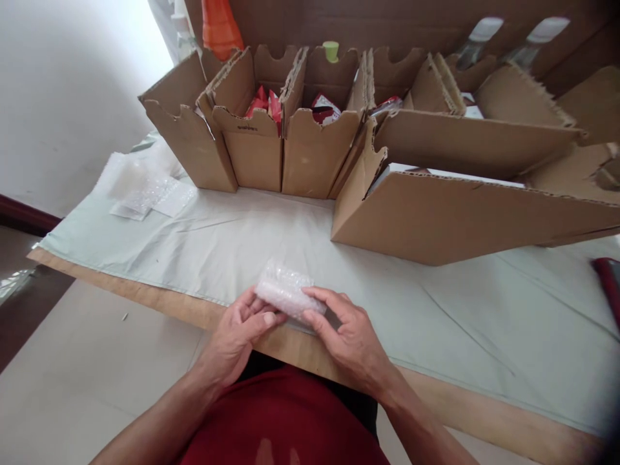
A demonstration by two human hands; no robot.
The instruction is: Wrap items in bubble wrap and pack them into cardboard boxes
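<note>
A small roll of clear bubble wrap (285, 290) lies across both hands at the front edge of the cloth-covered table. My left hand (245, 326) grips its left end, fingers beneath and thumb in front. My right hand (341, 329) pinches the right end between thumb and fingers. Whether anything is inside the wrap cannot be made out. More loose bubble wrap sheets (145, 181) lie in a pile on the table's left side.
Several open cardboard bins (254, 148) line the back, some with red packets (264, 103) inside. A larger cardboard box (411, 213) stands at right. Behind are white-capped bottles (484, 32), an orange object (220, 29) and a green cap (330, 50). The table's wooden edge (169, 303) runs near me.
</note>
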